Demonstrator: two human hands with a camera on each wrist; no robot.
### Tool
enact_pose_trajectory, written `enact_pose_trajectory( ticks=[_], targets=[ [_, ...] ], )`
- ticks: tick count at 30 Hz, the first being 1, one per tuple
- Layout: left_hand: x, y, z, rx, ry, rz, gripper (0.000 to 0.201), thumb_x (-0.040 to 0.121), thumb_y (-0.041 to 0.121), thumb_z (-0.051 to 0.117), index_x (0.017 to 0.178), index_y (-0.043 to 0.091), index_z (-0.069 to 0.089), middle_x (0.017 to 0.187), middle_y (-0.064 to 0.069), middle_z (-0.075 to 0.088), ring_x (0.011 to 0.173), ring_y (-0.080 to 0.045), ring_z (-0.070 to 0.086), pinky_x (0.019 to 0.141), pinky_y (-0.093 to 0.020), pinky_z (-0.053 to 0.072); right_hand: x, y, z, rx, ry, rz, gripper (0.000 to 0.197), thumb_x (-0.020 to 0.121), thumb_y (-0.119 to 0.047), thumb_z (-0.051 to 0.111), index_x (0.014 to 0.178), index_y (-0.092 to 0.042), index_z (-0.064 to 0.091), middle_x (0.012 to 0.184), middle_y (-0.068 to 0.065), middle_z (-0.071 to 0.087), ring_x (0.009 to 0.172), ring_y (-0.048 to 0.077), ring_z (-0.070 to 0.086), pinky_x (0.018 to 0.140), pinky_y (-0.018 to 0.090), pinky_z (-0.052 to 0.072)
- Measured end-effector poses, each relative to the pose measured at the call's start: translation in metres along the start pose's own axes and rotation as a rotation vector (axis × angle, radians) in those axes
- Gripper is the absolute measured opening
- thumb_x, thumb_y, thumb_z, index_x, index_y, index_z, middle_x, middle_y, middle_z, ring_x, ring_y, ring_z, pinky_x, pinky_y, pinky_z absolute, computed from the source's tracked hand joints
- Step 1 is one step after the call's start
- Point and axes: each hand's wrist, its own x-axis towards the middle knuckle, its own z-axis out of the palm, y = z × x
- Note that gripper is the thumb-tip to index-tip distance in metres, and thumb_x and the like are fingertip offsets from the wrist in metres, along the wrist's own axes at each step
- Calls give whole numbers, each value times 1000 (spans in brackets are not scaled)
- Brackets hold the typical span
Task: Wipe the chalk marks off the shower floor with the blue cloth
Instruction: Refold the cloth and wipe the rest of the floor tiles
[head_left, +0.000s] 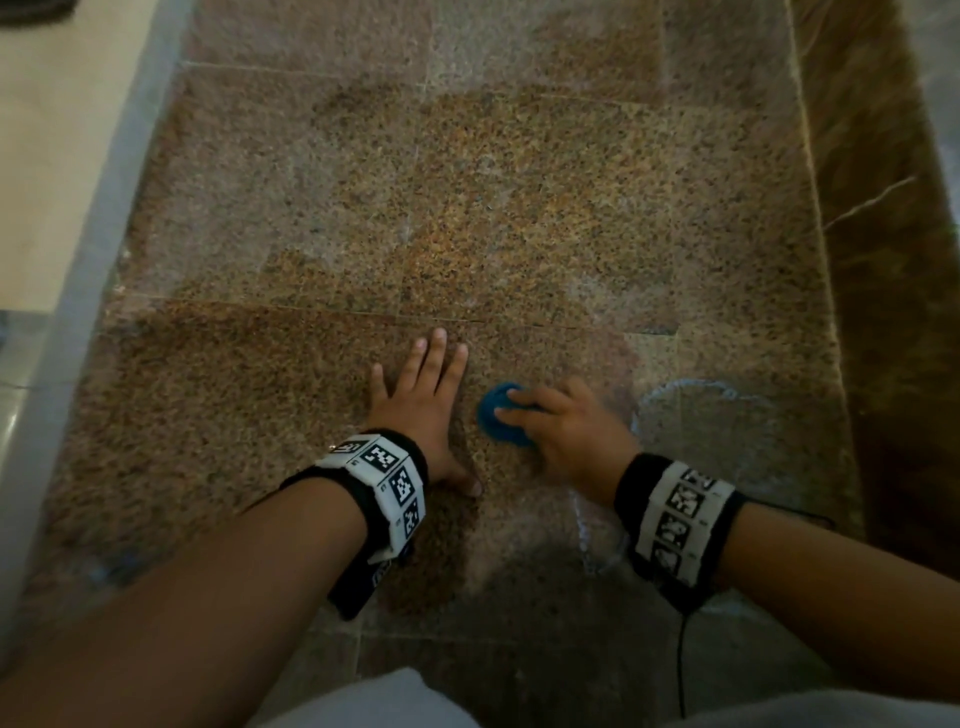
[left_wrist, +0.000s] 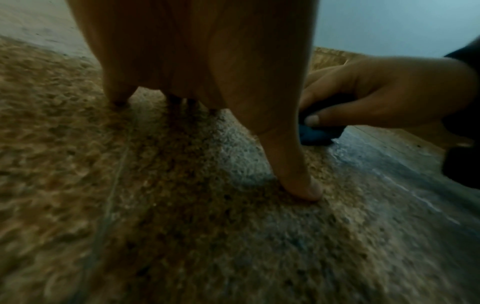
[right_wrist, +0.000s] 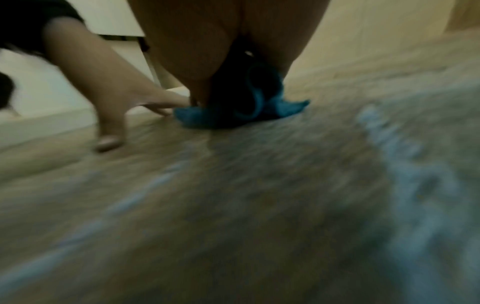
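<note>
My right hand (head_left: 558, 428) grips a bunched blue cloth (head_left: 498, 421) and presses it onto the speckled brown stone shower floor (head_left: 519, 218). In the right wrist view the blue cloth (right_wrist: 244, 111) bulges out under my curled fingers. My left hand (head_left: 415, 400) lies flat on the floor just left of the cloth, fingers spread and straight. A pale chalk loop (head_left: 701, 389) is drawn right of my right hand. A chalk line (head_left: 584, 525) runs down below my right wrist. In the left wrist view my thumb (left_wrist: 298, 181) presses the floor, with the cloth (left_wrist: 317, 135) beyond it.
A pale raised curb (head_left: 104, 260) borders the floor on the left. A dark brown marble wall (head_left: 883, 260) rises on the right. Faint chalk haze (head_left: 467, 171) covers the far tiles. Light fabric of my clothing (head_left: 374, 696) shows at the bottom edge.
</note>
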Motion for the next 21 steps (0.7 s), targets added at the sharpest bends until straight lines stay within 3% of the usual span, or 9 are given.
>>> enact_pose_trajectory(
  ticks=[2,6,9,12,14,16,18,19,21],
  targets=[
    [-1,-1,0,-3,0,-1,150,54,74,75,143,25,-35,148,1,-45,142,-22,-32,116,-59,-7,12,18,-11,-22,40,36,36,75,-1,62,107,-16,71,110,8,68,76,33,62,74,34,49],
    [2,-3,-1,8,-1,3,151,51,77,74,142,27,-36,147,2,-46,141,-21,-33,116,-59,-7,25,57,-18,-56,85,450,40,86,-2,59,122,-18,62,128,8,58,95,39,53,85,31,26],
    [2,-2,-1,15,-7,-4,151,52,77,74,142,27,-37,147,1,-46,142,-22,-32,116,-59,-5,17,28,0,-101,91,289,50,69,3,73,116,-15,66,119,12,63,81,38,58,78,33,25],
    [1,-1,0,15,-1,0,151,52,76,74,142,27,-37,148,1,-45,142,-22,-31,116,-59,-4,10,7,-4,-50,3,131,48,68,4,73,111,-17,69,114,10,66,78,37,60,79,39,39],
    [1,-2,0,9,4,2,151,52,76,75,142,27,-36,148,1,-45,142,-21,-31,116,-59,-4,16,22,-23,27,32,204,42,71,7,70,107,-16,71,113,11,68,86,38,62,82,40,40],
    [0,-2,0,8,7,5,151,52,77,74,143,27,-36,148,1,-45,142,-22,-31,116,-59,-4,18,54,-36,-19,49,412,38,84,-1,59,117,-18,65,124,9,62,105,34,57,90,35,30],
    [1,-3,-1,13,11,8,152,51,78,74,142,27,-36,148,1,-45,142,-22,-31,116,-59,-4,11,71,-41,-32,68,583,37,91,-10,51,125,-22,59,131,7,57,110,34,49,94,34,28],
    [1,-3,-1,16,9,8,152,51,78,73,142,27,-36,148,1,-45,142,-22,-31,116,-59,-4,9,65,-41,-43,84,585,37,89,-8,54,124,-19,61,129,9,58,106,36,49,94,37,31],
    [2,-3,0,17,-1,7,151,51,78,73,142,27,-37,148,1,-45,142,-22,-31,116,-59,-5,2,39,-31,-26,142,397,38,76,5,65,111,-10,68,115,17,65,94,36,52,85,44,42]
  ],
)
